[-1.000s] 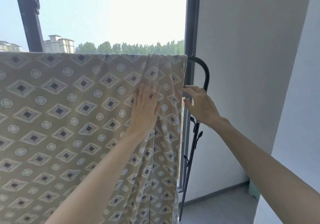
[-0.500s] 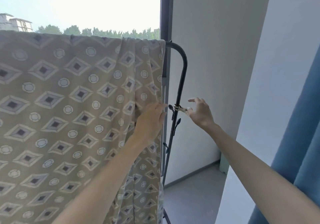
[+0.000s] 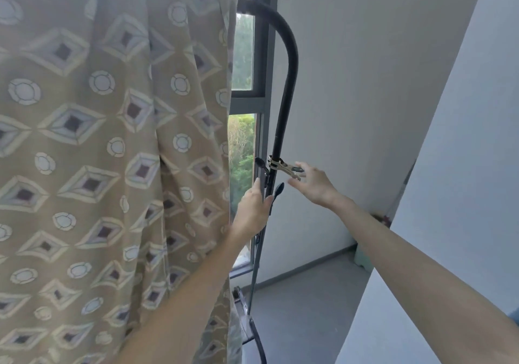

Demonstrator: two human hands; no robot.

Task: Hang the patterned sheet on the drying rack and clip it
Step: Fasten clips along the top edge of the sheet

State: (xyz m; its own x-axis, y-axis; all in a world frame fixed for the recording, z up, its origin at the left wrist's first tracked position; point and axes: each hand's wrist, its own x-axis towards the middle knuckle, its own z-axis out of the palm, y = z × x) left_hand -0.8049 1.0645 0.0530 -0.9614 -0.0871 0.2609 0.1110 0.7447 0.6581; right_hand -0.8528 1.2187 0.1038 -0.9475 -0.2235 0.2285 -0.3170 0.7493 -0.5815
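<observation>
The patterned sheet (image 3: pixel 112 153), tan with diamonds and circles, hangs in folds over the top bar of the black drying rack (image 3: pixel 289 63). Its right edge ends just left of the rack's curved side post. A metal clip (image 3: pixel 282 166) is clamped on that post at mid height. My right hand (image 3: pixel 316 185) pinches the clip's free handles between forefinger and thumb. My left hand (image 3: pixel 252 209) holds the post just below the clip, thumb across its front, beside the sheet's edge. Black hooks stick out of the post by both hands.
A grey window frame (image 3: pixel 265 105) stands right behind the rack, with trees outside. A white wall (image 3: pixel 365 96) and a white ledge (image 3: pixel 449 195) close in on the right. Grey floor (image 3: pixel 303 302) lies below, by the rack's foot.
My left hand has left the sheet and now holds the rack's post. My right hand stays at the clip. The view has moved closer and lower.
</observation>
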